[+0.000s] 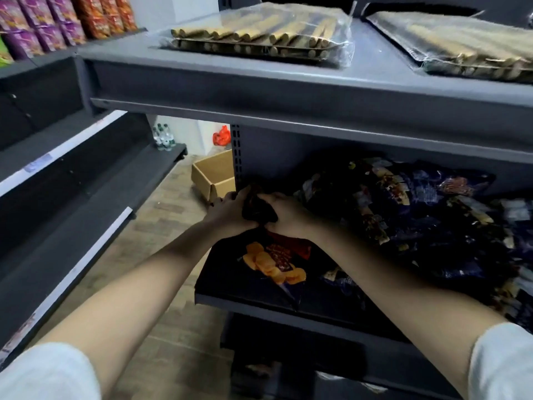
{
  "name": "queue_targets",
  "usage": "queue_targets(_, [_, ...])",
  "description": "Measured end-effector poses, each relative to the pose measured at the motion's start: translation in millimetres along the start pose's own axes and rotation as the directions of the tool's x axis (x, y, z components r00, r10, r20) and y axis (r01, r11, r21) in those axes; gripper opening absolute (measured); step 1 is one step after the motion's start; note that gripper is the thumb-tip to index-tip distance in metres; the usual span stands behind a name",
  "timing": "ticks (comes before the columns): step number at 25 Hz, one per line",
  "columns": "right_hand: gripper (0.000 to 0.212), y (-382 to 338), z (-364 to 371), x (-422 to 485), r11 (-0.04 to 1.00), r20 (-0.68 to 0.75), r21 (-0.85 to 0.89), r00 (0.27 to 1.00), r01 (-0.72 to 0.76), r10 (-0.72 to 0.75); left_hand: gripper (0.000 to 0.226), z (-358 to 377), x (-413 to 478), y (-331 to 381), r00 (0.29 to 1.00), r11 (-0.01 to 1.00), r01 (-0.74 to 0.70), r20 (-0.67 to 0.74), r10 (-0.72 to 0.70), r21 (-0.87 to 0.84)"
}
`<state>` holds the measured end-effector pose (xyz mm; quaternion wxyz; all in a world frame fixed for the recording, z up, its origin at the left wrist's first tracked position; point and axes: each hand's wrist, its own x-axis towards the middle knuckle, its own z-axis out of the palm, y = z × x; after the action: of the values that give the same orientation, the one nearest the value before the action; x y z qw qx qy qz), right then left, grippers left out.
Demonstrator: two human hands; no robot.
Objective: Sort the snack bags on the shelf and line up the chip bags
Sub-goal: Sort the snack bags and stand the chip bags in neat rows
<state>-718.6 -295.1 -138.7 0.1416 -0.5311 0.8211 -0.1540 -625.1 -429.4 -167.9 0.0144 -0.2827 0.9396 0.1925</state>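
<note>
the dark foil chip bag printed with orange crisps [268,264] lies at the left end of the grey metal shelf [259,306], long axis pointing away. left hand [230,210] and right hand [288,213] meet at its far end, each grip curled on the crumpled top; the dark blue snack-bag heap [418,215] sits rightward.

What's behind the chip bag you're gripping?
A slotted post and grey back panel. Blue snack bags pile beside the chip bag. Left hand and right hand partly hide its top.
</note>
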Motion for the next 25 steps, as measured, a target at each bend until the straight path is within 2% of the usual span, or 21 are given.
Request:
queue_targets(4, [0.071, -6.0, -1.5, 6.4, 1.000, 0.020, -0.009, 0.999, 0.028, -0.028, 0.088, -1.9, -9.3, 7.0, 0.989, 0.991, -0.073, -0.135, 0.058, -0.115])
queue_targets(9, [0.060, -13.6, -5.3, 13.6, 0.964, -0.107, 0.239, 0.990, 0.119, -0.095, 0.069, -8.5, -25.0, -4.5, 0.919, 0.969, -0.149, -0.388, 0.062, -0.197])
queue_targets(12, [0.053, -16.3, -13.8, 17.4, 0.889, -0.197, 0.450, 0.980, 0.082, 0.009, 0.067, -23.9, -30.1, -19.2, 0.872, 0.957, -0.220, -0.479, 0.105, -0.191])
queue_targets(14, [0.053, -17.4, -20.6, 24.8, 0.808, -0.225, 0.587, 0.968, 0.043, 0.112, 0.066, -37.5, -32.0, -27.4, 0.827, 0.936, -0.337, -0.507, 0.243, -0.102])
queue_targets(16, [0.065, -23.1, -26.5, 31.8, 0.688, -0.188, 0.726, 0.958, -0.012, 0.216, 0.063, -46.3, -40.1, -33.4, 0.740, 0.870, -0.488, -0.494, 0.455, 0.070])
queue_targets(18, [0.075, -28.7, -28.0, 34.5, 0.515, -0.087, 0.854, 0.957, -0.072, 0.278, 0.057, -47.6, -45.5, -38.9, 0.625, 0.753, -0.621, -0.443, 0.642, 0.216])
queue_targets(20, [0.070, -29.7, -26.7, 29.7, 0.426, 0.023, 0.894, 0.962, -0.142, 0.273, 0.054, -50.3, -45.6, -43.4, 0.556, 0.658, -0.708, -0.374, 0.743, 0.254])
queue_targets(22, [0.045, -25.4, -25.0, 20.8, 0.396, 0.071, 0.903, 0.967, -0.167, 0.245, 0.057, -61.2, -40.0, -51.6, 0.527, 0.617, -0.737, -0.336, 0.781, 0.276])
queue_targets(23, [0.029, -24.5, -26.7, 14.2, 0.378, 0.083, 0.911, 0.972, -0.164, 0.220, 0.061, -67.4, -37.7, -54.3, 0.527, 0.627, -0.722, -0.354, 0.773, 0.294])
queue_targets(25, [0.022, -19.5, -30.0, 2.9, 0.357, 0.127, 0.915, 0.973, -0.189, 0.191, 0.069, -77.3, -33.4, -57.6, 0.619, 0.751, -0.617, -0.445, 0.648, 0.235])
